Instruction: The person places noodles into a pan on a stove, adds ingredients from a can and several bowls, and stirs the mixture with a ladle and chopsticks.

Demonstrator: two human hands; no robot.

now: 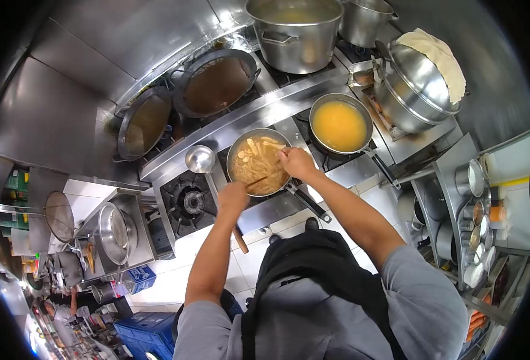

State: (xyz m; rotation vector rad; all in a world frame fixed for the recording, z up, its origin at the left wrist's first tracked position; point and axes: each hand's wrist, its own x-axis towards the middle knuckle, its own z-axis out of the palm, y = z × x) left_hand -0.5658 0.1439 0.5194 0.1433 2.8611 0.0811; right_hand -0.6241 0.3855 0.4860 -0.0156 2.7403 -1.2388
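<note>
A frying pan (234, 170) on the front burner holds noodles (254, 169) in brown broth, with pale yellowish pieces floating at its far side. My left hand (233, 198) is closed at the pan's left rim around a thin brown chopstick (258, 180) that reaches in over the noodles. My right hand (297, 163) is over the pan's right rim, fingers pinched together above the noodles; what they hold is hidden. A ladle (200, 159) lies left of the pan, its wooden-ended handle running beneath my left wrist.
A second pan (339, 124) with yellow-orange liquid sits right of the first. Two woks (217, 83) and a large stockpot (294, 45) stand behind. A covered steamer pot (418, 84) is at the right, a bare burner (191, 202) at the left, shelves (451, 204) of containers at far right.
</note>
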